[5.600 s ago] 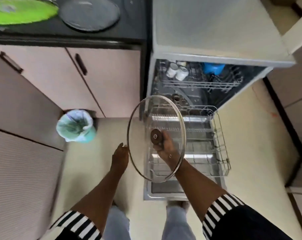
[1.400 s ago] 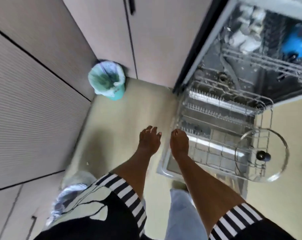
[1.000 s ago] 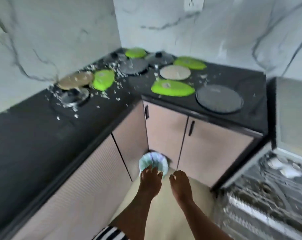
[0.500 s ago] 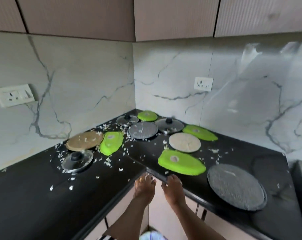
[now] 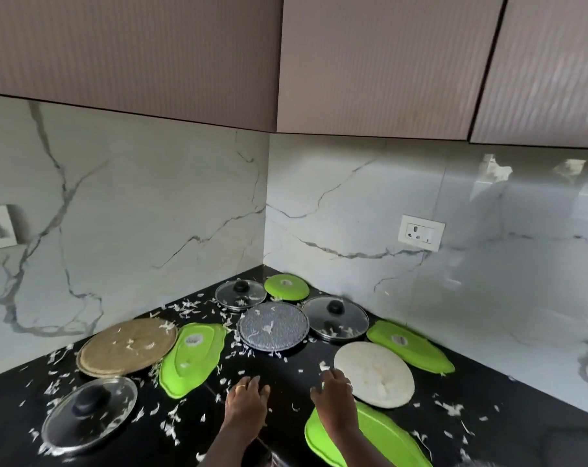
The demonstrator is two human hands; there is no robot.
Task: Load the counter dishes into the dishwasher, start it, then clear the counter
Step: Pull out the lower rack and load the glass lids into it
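at front edge of black counter (image 5: 287, 382): left hand (image 5: 247, 404) and right hand (image 5: 334, 399) palm down, fingers loosely spread, gripping nothing. under right wrist, green lid (image 5: 387, 436). just beyond right hand, white plate (image 5: 375, 374). toward left edge, glass lid (image 5: 90, 414), tan plate (image 5: 127, 347), second green lid (image 5: 191, 357). mid-counter, grey patterned plate (image 5: 273, 326). in back corner, small glass lid (image 5: 240, 294), round green lid (image 5: 287, 287), larger glass lid (image 5: 335, 317). white shreds (image 5: 185, 308) scattered all over.

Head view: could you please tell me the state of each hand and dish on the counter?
Left hand: open, empty.
Right hand: open, empty.
Left glass lid: knob up, scrap-strewn.
White plate: flat, unstacked.
Grey plate: flat, scraps on it.
Counter: strewn with scraps.
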